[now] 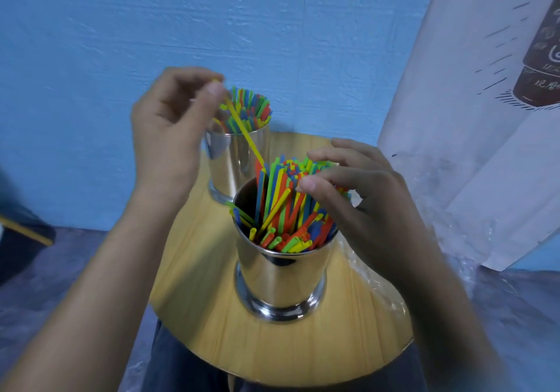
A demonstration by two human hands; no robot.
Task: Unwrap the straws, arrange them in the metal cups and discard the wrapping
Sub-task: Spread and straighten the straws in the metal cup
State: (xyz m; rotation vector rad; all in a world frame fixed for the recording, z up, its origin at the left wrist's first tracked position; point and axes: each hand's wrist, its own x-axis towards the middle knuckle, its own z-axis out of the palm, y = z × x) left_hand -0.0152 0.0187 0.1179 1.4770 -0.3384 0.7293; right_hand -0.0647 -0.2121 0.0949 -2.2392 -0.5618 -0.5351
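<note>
Straw pinched at its top by your left hand, tip in near cup; your right hand, loosely open, rests on the bundle, likely steadying it.

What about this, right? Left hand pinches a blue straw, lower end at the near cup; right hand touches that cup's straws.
Wrong colour. Head view: the straw the left hand pinches is yellow, not blue. Lower end at the near cup and right hand touching its straws both hold.

Two straw-filled cups stand on the table, one behind the other.
</note>
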